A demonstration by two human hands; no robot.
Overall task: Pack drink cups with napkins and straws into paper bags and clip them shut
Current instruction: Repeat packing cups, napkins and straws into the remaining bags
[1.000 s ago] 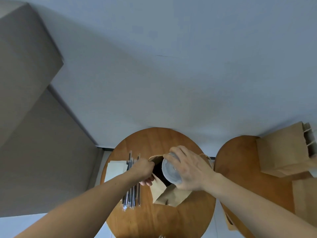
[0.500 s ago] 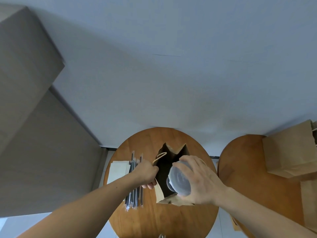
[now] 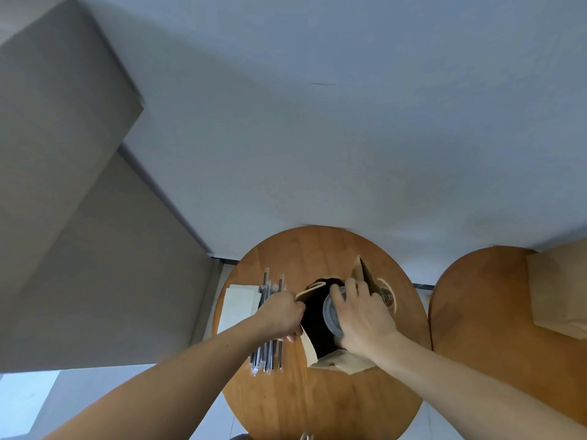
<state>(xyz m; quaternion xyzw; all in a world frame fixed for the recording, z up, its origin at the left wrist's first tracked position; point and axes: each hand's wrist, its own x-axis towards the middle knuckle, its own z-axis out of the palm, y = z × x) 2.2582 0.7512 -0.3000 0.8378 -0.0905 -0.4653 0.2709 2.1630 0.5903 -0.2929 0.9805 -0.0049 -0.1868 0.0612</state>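
**Desk:** What does each grip have hold of?

**Photographer:** The left grip (image 3: 281,315) has its fingers curled round the left edge of the paper bag (image 3: 341,362) at its mouth and holds that side out, so the bag gapes. The right grip (image 3: 362,319) is clamped from above round the lidded top of a clear drink cup (image 3: 330,312), fingers wrapped over the rim.

**Desk:** And where is the cup?

**Photographer:** In the bag's open mouth, against its right side. Only the lid and upper rim show; the rest is lost in the dark interior and behind the hand.

**Desk:** Where does the bag stand?

**Photographer:** On a round wooden counter (image 3: 317,401), near its middle, mouth up towards the camera.

**Desk:** Anything else on it?

**Photographer:** A bundle of wrapped straws (image 3: 270,354) lies just left of the bag, partly under the left forearm. A stack of pale napkins (image 3: 238,306) sits beside the straws at the counter's left edge.

**Desk:** And to the right?

**Photographer:** A second wooden counter (image 3: 476,312), apart from the first, carrying more brown bags (image 3: 556,290) at the frame's edge.
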